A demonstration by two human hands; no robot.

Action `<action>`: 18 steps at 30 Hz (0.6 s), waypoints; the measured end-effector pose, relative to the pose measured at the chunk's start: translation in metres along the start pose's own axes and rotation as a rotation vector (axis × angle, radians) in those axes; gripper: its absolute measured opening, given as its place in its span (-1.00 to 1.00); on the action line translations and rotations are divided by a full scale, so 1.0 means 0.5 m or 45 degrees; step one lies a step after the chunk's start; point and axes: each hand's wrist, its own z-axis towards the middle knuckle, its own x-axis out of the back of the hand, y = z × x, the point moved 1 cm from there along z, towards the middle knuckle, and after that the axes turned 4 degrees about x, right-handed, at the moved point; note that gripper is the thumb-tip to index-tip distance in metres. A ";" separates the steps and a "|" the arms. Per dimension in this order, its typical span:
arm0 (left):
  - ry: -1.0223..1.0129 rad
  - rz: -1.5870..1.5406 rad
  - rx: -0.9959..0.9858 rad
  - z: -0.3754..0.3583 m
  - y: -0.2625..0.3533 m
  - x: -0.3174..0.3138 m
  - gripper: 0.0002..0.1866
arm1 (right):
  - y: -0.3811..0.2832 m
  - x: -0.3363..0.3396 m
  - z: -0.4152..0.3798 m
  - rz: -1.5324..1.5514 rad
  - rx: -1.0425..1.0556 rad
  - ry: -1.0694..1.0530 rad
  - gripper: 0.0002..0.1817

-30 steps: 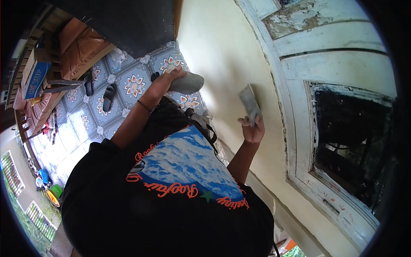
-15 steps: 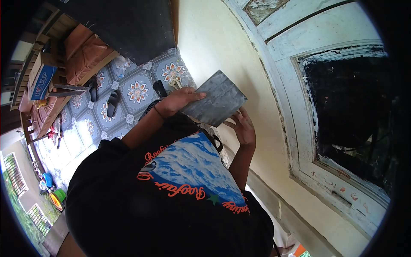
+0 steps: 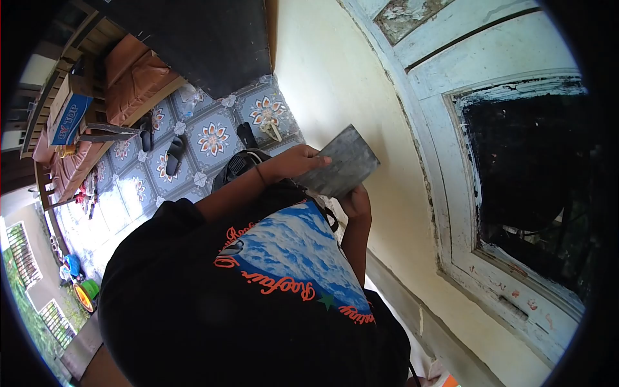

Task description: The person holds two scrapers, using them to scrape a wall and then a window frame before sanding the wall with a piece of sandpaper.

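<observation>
A flat rectangular panel (image 3: 349,160), mottled dark grey and thin, is held out in front of my body close to the wall. My left hand (image 3: 300,161), with a dark band on the wrist, grips its left corner, thumb laid across the top face and fingers underneath. At the lower edge, my right hand (image 3: 356,203) is closed against the panel, its fingertips hidden behind it. Below both hands spreads my black T-shirt (image 3: 213,322) with a blue cloud print.
A cream wall (image 3: 335,77) rises beside the panel, next to a white-framed dark window (image 3: 535,168). Black slippers (image 3: 174,155) lie on the flowered tile floor (image 3: 213,138). At left, a cardboard box (image 3: 69,113) sits by a brown cushioned bench (image 3: 138,90). A dark board-like surface (image 3: 206,39) stands beyond.
The panel and my left hand have shifted slightly right and down. My right hand, fingers spread at the panel's edge before, has moved left and closed under its lower edge.
</observation>
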 end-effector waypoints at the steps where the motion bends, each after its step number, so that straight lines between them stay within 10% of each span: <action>1: 0.085 0.003 0.036 -0.010 0.016 0.007 -0.57 | 0.001 0.005 0.001 -0.003 -0.007 -0.002 -0.58; 18: 0.486 -0.188 0.115 -0.017 0.005 0.101 -0.52 | 0.123 0.332 -0.051 0.478 -0.023 0.851 -0.58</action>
